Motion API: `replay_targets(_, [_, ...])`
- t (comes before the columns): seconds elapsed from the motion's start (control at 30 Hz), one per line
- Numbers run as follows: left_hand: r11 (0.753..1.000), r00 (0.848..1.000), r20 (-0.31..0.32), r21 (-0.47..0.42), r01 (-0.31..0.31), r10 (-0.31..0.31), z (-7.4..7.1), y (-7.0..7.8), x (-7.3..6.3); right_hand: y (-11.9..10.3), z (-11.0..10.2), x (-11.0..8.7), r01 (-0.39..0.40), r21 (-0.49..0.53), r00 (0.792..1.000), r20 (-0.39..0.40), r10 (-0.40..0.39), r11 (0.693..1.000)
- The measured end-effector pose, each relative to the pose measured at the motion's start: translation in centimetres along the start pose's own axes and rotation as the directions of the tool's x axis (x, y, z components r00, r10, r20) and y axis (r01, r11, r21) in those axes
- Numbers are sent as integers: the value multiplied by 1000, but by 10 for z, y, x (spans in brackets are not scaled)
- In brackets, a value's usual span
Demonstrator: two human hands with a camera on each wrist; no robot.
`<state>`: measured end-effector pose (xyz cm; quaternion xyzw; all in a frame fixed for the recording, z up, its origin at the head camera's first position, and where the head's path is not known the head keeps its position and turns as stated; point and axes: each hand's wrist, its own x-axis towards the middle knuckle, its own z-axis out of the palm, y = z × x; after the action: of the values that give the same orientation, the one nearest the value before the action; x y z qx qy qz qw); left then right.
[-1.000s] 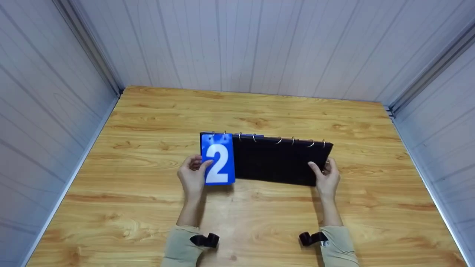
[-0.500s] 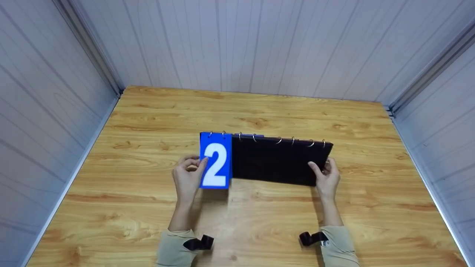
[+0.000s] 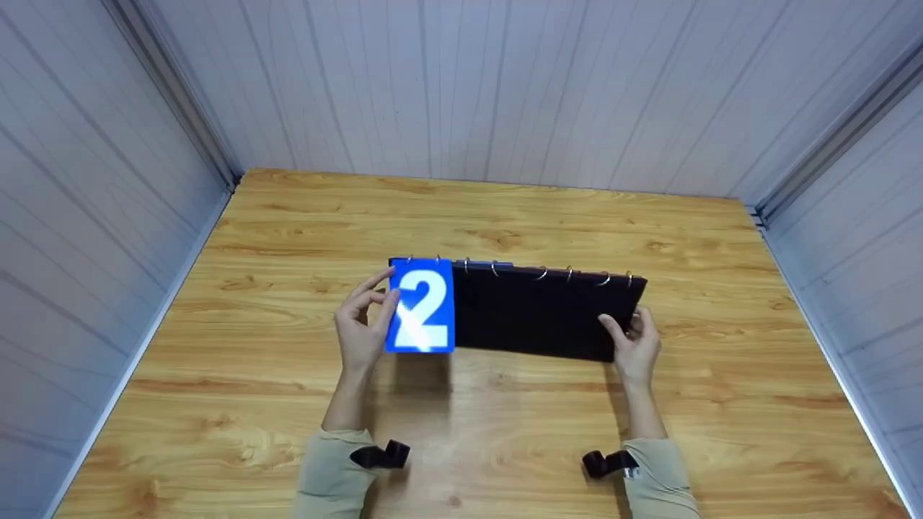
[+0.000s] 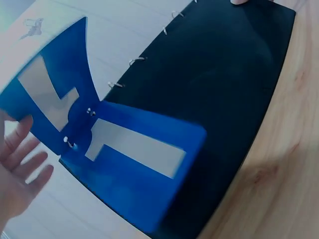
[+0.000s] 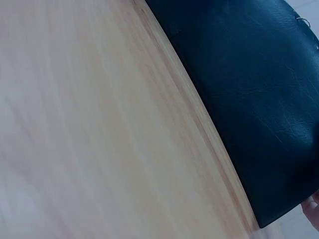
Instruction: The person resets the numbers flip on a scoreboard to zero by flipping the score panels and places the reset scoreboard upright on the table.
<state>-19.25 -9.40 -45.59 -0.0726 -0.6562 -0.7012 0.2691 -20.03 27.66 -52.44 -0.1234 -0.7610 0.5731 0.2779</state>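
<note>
A black flip scoreboard (image 3: 533, 310) leans upright on the table with metal rings along its top edge. My left hand (image 3: 362, 335) pinches the left edge of a blue number card (image 3: 441, 295) showing a white 2, lifted away from the board on its rings. From the left wrist view, the raised card's other face carries a white numeral, and beneath it lies another blue card (image 4: 169, 127) with a white 1. My right hand (image 3: 637, 353) grips the board's right end, thumb on the front and fingers behind; in the right wrist view only some fingers (image 5: 313, 211) show at the corner.
The wood-grain table (image 3: 497, 432) has pale panelled walls (image 3: 461, 86) at its back and sides. A bit of blue card (image 3: 497, 264) shows over the board's top edge. Black wrist straps (image 3: 382, 455) sit on both sleeves.
My left hand has shifted slightly left and swung the card with the 2 outward and upward from the board, its index finger now higher along the edge. My right hand has stayed in place.
</note>
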Motion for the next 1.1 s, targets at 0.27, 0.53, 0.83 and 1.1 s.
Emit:
replay_targets(0.27, [995,997,41,-84,-54,57,-1,-2,18,0,1,-1,7,8,1000,2,-7,1000])
replay_targets(0.53, [988,989,2,34,-147,147,6,0,40,-2,0,-1,-5,-5,1000,4,5,1000])
replay_targets(0.83, [979,985,-53,129,-155,163,20,-3,71,-3,0,-2,-20,8,1000,9,20,1000])
replay_targets(1.1, [987,998,-20,148,-62,66,22,-12,91,-4,0,-2,-53,10,999,7,53,999])
